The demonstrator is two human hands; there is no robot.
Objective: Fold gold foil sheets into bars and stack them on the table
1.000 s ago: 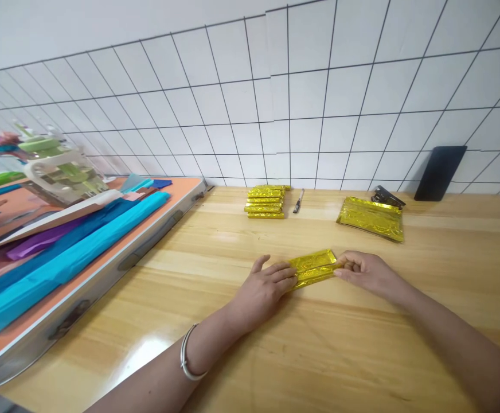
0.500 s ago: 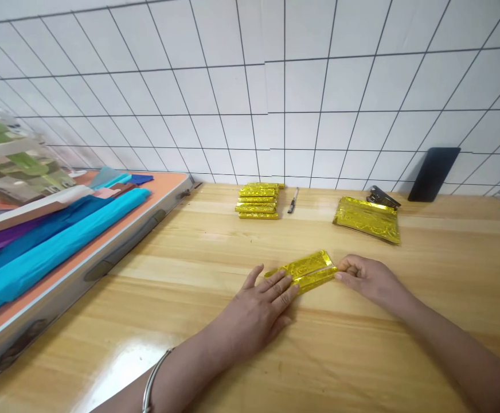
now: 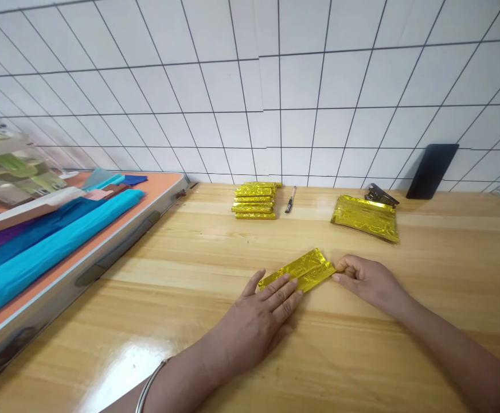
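A gold foil paper sheet point(image 3: 293, 267), folded lengthwise with a crease or seam along its middle, lies slanted on the wooden table. My left hand point(image 3: 256, 321) rests flat over its near-left part, fingers stretched out and thumb apart, covering that end. At the sheet's right end, my right hand point(image 3: 368, 280) is closed in a pinch on the corner between thumb and curled fingers. Behind lies a neat stack of folded gold foil strips point(image 3: 254, 202). Farther right is a small pile of flat gold foil sheets point(image 3: 364, 218).
Beside the strips lies a utility knife point(image 3: 290, 199). A black clip point(image 3: 381, 195) sits behind the foil pile, and a dark phone-like slab point(image 3: 433, 172) leans on the tiled wall. At left, an orange-topped box point(image 3: 164, 186) carries rolled blue tissue paper point(image 3: 82, 232).
The sheet's near flap now lies flatter, and the gap along its middle has narrowed. My left hand stays pressed on it, and my right hand keeps its pinch. The view has shifted slightly.
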